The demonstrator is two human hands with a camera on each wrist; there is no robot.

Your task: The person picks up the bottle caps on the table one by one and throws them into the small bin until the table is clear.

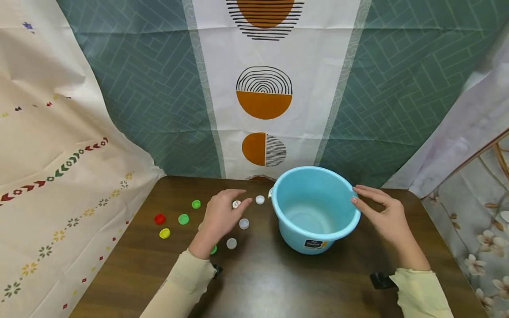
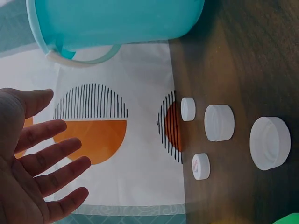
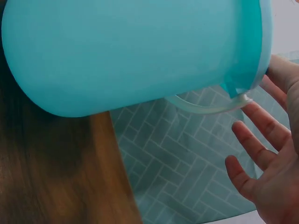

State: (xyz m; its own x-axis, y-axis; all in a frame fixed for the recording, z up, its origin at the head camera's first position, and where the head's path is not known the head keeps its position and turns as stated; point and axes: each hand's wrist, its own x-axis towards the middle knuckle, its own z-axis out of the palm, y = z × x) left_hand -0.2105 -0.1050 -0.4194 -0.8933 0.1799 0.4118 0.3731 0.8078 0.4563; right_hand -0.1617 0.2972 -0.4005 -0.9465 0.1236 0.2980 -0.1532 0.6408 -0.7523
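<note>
A blue bucket (image 1: 310, 194) on the dark wooden table (image 1: 270, 282), to the right of white caps (image 1: 244, 224), the right hand (image 1: 385, 216) at its rim (image 1: 320, 236) with fingers apart, the left hand (image 1: 222, 214) above the table, fingers spread, coloured caps (image 1: 183, 219) farther left.

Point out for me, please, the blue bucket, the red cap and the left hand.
Blue bucket (image 1: 314, 191): head view, on its inner wall.
Red cap (image 1: 159, 219): head view, on its middle.
Left hand (image 1: 222, 214): head view, on the back of the hand.
</note>
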